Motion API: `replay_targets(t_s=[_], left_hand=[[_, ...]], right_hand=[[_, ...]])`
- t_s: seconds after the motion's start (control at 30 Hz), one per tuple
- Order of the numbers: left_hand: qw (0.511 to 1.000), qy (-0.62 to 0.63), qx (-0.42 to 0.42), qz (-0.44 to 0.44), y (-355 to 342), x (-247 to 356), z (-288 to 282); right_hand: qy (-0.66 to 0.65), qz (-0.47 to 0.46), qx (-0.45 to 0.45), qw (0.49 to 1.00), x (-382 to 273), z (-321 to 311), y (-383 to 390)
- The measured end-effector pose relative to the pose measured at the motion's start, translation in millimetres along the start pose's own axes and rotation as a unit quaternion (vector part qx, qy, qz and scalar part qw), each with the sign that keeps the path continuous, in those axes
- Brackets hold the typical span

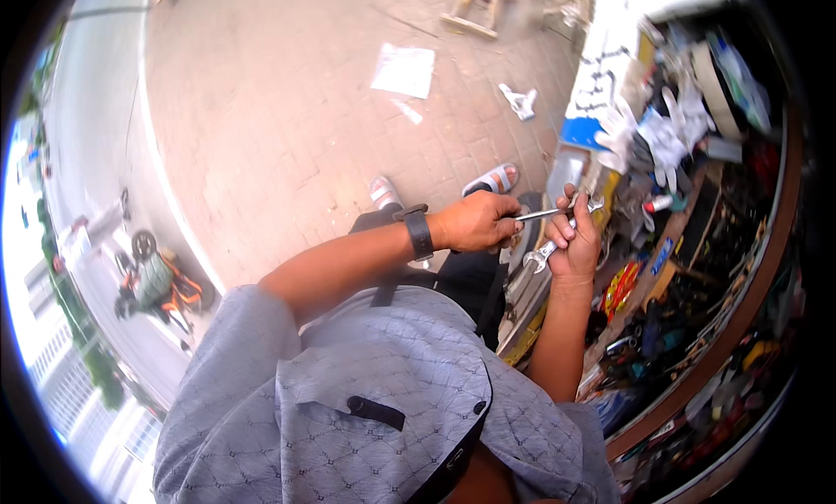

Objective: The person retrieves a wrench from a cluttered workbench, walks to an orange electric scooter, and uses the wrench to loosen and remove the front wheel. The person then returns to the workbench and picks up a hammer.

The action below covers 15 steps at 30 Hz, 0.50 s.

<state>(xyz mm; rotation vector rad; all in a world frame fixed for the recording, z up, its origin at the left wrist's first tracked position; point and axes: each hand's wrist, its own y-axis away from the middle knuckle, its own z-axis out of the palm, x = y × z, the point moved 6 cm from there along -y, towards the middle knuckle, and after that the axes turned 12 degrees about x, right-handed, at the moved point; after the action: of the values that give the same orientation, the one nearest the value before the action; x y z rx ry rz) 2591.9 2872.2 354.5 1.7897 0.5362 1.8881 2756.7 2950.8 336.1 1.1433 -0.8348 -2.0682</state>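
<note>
My left hand (479,221), with a black watch at its wrist, is closed on a thin metal rod (535,215) that reaches across into my right hand. My right hand (570,243) is curled around metal wrenches (538,260), with one open jaw sticking out low at the left and another jaw (596,203) above the fingers at the right. Whether the rod is part of the upper wrench I cannot tell. Both hands are close together, beside the tool box at my right. My sandalled feet show beyond them on the pavement.
An open tool box (675,286) full of tools, with white gloves (666,138), lines my right. Paper (402,68), a white scrap (521,100) and a wooden frame (470,16) lie on the pavement (261,94). A scooter (161,286) and a person (74,243) are at left by the road.
</note>
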Motion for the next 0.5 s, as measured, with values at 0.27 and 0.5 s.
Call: replay_targets(t_s=[0.27,0.5], left_hand=[[0.921,0.146,0.359,0.027,263.3,-120.9,-248.3],[0.657,0.410,0.630,0.055,509.7,-252.1,-349.7]], right_hand=[[0.460,-0.052,-0.080,0.883,175.1,200.7,35.5],[0.786,-0.029,-0.144,0.601,287.1,229.5,-2.0]])
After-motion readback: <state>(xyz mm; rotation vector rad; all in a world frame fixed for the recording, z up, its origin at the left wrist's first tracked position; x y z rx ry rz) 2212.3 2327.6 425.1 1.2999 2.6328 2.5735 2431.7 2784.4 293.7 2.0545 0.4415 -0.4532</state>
